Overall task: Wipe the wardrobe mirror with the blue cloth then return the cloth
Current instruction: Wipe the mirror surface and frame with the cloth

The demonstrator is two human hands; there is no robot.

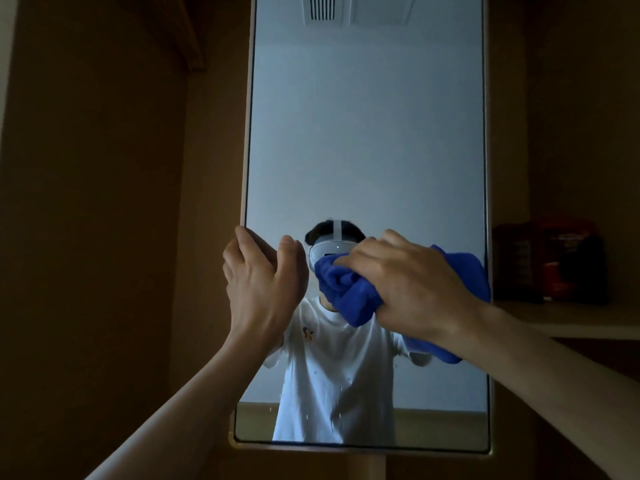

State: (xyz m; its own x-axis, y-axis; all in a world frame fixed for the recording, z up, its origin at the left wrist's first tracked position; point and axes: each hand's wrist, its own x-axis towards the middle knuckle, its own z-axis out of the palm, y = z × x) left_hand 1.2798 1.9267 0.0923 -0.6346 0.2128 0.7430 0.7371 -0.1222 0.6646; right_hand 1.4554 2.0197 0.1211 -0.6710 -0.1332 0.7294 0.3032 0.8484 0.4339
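right hand (pixel 412 289) clutches the bunched blue cloth (pixel 349 292) against the wardrobe mirror (pixel 363 133) at mid-height, left hand (pixel 259 275) gripping its left edge; cloth judged soft, light, best held wadded in the palm.

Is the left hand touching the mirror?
Touching. The head view shows the left hand gripping the mirror at its left edge, fingers curled round it; the right hand holds the blue cloth.

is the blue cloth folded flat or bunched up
Bunched up: the blue cloth is crumpled into thick folds in the right hand, which holds it against the mirror, ends sticking out either side.
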